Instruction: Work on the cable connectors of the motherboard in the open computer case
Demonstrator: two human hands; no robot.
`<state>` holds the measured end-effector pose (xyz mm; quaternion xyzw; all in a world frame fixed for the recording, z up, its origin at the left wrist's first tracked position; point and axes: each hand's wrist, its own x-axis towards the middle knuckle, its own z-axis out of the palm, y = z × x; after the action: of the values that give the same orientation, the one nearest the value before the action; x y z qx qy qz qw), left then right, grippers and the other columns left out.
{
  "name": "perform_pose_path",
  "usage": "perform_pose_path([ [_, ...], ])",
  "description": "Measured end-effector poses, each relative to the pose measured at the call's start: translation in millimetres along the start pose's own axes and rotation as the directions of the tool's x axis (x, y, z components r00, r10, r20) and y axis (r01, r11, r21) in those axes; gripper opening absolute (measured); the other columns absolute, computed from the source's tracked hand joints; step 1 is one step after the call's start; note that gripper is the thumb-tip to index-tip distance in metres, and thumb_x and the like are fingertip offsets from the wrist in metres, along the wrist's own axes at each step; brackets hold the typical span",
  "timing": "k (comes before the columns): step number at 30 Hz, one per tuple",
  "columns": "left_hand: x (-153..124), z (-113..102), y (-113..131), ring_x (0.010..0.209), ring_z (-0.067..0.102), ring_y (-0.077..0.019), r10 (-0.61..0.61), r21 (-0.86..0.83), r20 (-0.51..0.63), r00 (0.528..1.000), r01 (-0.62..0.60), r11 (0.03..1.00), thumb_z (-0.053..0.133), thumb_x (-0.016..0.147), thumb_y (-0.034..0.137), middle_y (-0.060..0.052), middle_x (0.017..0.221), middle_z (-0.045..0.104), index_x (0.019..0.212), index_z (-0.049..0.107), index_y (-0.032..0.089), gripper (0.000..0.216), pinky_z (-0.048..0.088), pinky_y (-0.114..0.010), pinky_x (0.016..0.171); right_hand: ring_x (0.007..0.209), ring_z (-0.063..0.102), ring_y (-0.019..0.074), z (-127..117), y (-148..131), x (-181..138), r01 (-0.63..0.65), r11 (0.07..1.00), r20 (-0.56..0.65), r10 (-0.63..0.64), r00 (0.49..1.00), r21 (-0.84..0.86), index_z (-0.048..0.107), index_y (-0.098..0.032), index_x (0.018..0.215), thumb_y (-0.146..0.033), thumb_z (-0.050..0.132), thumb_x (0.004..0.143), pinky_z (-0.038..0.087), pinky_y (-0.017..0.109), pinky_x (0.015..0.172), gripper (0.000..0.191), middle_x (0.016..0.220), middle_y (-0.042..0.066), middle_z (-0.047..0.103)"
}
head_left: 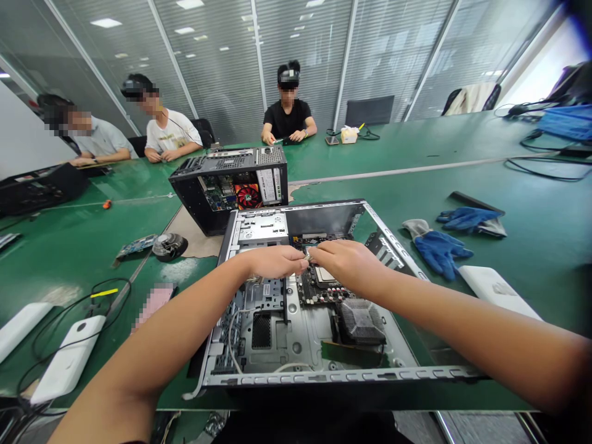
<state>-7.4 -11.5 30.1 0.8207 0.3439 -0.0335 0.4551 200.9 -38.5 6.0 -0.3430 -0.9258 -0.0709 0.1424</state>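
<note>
An open computer case (296,377) lies on its side in front of me. Both hands reach into it and meet above the motherboard (311,295). My left hand (276,262) is closed, its thumb and fingertips pinching at a small pale piece that may be a connector; its kind is not clear. My right hand (345,260) is closed at the same spot, its fingertips touching it. Beneath the right hand shows the square processor (324,275), partly hidden. A heatsink (362,322) sits loose at the lower right, by a green circuit strip (354,354). Grey cables (230,338) run along the left.
Behind stands another open computer tower (226,179) with a red fan. Blue gloves (441,250) and a white power bank-like block (497,293) lie right. Left are a round cooler (169,245), a circuit card (135,248), white blocks and cables. Several people sit across the table.
</note>
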Motion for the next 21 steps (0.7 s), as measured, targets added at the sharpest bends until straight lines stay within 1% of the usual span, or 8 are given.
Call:
perform_pose_path([
  [2, 1, 2, -2, 0.052, 0.029, -0.0098, -0.005, -0.119, -0.004, 1.0, 0.005, 0.993, 0.038, 0.092, 0.042, 0.004, 0.061, 0.03, 0.07, 0.037, 0.02, 0.032, 0.026, -0.026, 0.049, 0.069, 0.052, 0.018, 2, -1, 1, -0.05, 0.999, -0.012, 0.051, 0.999, 0.018, 0.061, -0.018, 0.089, -0.012, 0.038, 0.089, 0.032, 0.03, 0.062, 0.024, 0.081, 0.007, 0.062],
  [4, 3, 4, -5, 0.052, 0.027, -0.0095, 0.001, -0.199, -0.026, 1.0, -0.006, 0.98, 0.038, 0.093, 0.043, 0.005, 0.061, 0.029, 0.07, 0.037, 0.019, 0.033, 0.025, -0.026, 0.049, 0.075, 0.055, 0.0195, 7, -2, 3, -0.102, 0.991, -0.034, 0.105, 0.994, 0.084, 0.061, -0.018, 0.091, -0.015, 0.038, 0.091, 0.036, 0.03, 0.065, 0.023, 0.085, 0.009, 0.063],
  [6, 3, 5, -8, 0.053, 0.027, -0.0092, 0.005, -0.259, -0.053, 0.999, -0.019, 0.966, 0.039, 0.093, 0.045, 0.005, 0.062, 0.03, 0.07, 0.037, 0.019, 0.035, 0.025, -0.025, 0.049, 0.083, 0.057, 0.0214, 13, -4, 5, -0.138, 0.969, -0.082, 0.158, 0.984, 0.206, 0.059, -0.018, 0.097, -0.017, 0.037, 0.092, 0.04, 0.032, 0.071, 0.023, 0.091, 0.01, 0.063],
  [8, 4, 5, -10, 0.053, 0.026, -0.0091, 0.002, -0.32, -0.089, 0.996, -0.03, 0.947, 0.04, 0.093, 0.047, 0.005, 0.062, 0.029, 0.071, 0.038, 0.019, 0.035, 0.025, -0.025, 0.05, 0.093, 0.058, 0.0238, 17, -6, 6, -0.17, 0.931, -0.148, 0.227, 0.963, 0.322, 0.055, -0.017, 0.108, -0.017, 0.038, 0.092, 0.044, 0.036, 0.078, 0.024, 0.1, 0.013, 0.063],
  [11, 2, 3, -11, 0.054, 0.025, -0.0089, -0.013, -0.41, -0.13, 0.991, -0.042, 0.911, 0.042, 0.092, 0.049, 0.006, 0.061, 0.028, 0.073, 0.039, 0.019, 0.036, 0.024, -0.024, 0.05, 0.11, 0.053, 0.0276, 22, -11, 5, -0.129, 0.914, -0.258, 0.24, 0.936, 0.385, 0.048, -0.017, 0.121, -0.018, 0.044, 0.089, 0.042, 0.045, 0.09, 0.032, 0.117, 0.016, 0.057],
  [14, 1, 2, -9, 0.053, 0.023, -0.0082, -0.026, -0.491, -0.11, 0.994, -0.032, 0.871, 0.046, 0.09, 0.05, 0.006, 0.061, 0.026, 0.073, 0.04, 0.019, 0.037, 0.021, -0.024, 0.049, 0.115, 0.047, 0.0303, 24, -15, 5, -0.101, 0.932, -0.297, 0.212, 0.931, 0.349, 0.046, -0.015, 0.126, -0.016, 0.045, 0.087, 0.039, 0.048, 0.093, 0.039, 0.124, 0.019, 0.052],
  [18, -1, 1, -8, 0.052, 0.021, -0.0076, 0.014, -0.562, -0.035, 0.999, -0.031, 0.827, 0.052, 0.088, 0.05, 0.006, 0.062, 0.026, 0.074, 0.044, 0.018, 0.036, 0.017, -0.024, 0.047, 0.105, 0.049, 0.0289, 25, -13, 6, -0.09, 0.97, -0.261, 0.15, 0.954, 0.227, 0.052, -0.016, 0.12, -0.016, 0.041, 0.09, 0.039, 0.045, 0.086, 0.032, 0.116, 0.017, 0.056],
  [21, -2, 0, -7, 0.052, 0.021, -0.0069, 0.023, -0.581, -0.026, 0.999, -0.034, 0.813, 0.054, 0.086, 0.051, 0.005, 0.064, 0.029, 0.075, 0.046, 0.017, 0.036, 0.017, -0.024, 0.046, 0.096, 0.051, 0.0266, 24, -7, 7, -0.06, 0.993, -0.256, 0.085, 0.963, 0.103, 0.055, -0.014, 0.116, -0.021, 0.039, 0.094, 0.037, 0.04, 0.082, 0.028, 0.108, 0.015, 0.059],
])
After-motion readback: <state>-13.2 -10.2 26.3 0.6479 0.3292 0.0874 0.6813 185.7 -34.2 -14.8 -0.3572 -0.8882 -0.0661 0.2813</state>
